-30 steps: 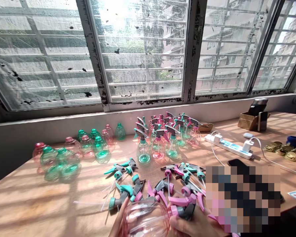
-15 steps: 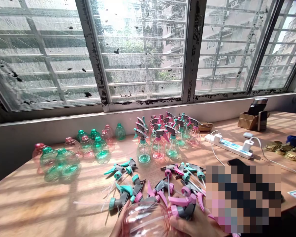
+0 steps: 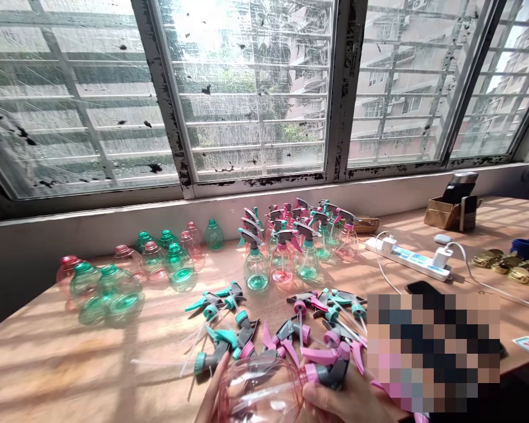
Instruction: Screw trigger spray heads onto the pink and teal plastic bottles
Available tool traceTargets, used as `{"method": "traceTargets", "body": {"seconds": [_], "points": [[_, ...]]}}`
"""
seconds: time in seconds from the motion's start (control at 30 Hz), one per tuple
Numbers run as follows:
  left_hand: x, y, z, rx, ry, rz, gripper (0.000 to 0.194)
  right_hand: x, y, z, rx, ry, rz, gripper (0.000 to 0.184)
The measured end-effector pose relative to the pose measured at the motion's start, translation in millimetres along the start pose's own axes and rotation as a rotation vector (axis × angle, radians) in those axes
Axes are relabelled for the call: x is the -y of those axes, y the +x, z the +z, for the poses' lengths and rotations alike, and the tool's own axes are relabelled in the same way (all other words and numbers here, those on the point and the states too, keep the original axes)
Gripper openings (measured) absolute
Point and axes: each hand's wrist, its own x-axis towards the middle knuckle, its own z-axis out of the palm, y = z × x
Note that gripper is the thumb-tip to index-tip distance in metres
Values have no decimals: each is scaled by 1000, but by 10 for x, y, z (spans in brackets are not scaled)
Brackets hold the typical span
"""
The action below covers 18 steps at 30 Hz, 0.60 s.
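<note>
A clear pink spray bottle (image 3: 260,390) lies on its side between my hands, low in the view. My left hand (image 3: 211,396) is wrapped around its body near the base, mostly hidden behind the plastic. At the neck, my right hand (image 3: 339,398) grips the pink collar of a grey and pink trigger sprayer (image 3: 328,373), whose tube runs inside the bottle. Just beyond lie several loose sprayer heads: teal ones (image 3: 216,358) to the left and pink ones (image 3: 291,335) to the right.
Capless pink and green bottles (image 3: 180,267) stand at the back left. Bottles with sprayers fitted (image 3: 284,258) are grouped at back centre. To the right are a power strip (image 3: 405,258), a cardboard box (image 3: 441,214), gold-coloured pieces (image 3: 506,267) and a pixelated area over a dark phone.
The camera view has shifted very slightly. Both hands keep their hold on the pink bottle and its sprayer, with almost no visible movement.
</note>
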Motion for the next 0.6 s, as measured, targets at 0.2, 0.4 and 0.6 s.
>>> {"method": "traceTargets", "body": {"seconds": [0.2,0.4,0.6], "points": [[30,242,63,-135,-56,-182,104,-10,-13,-22,-47,-73,34,71],[68,298,72,-150,-103,-81,94,5,-6,-16,-8,-43,12,72],[87,146,9,-133,-112,16,102,22,3,-18,33,-57,-6,68]]}}
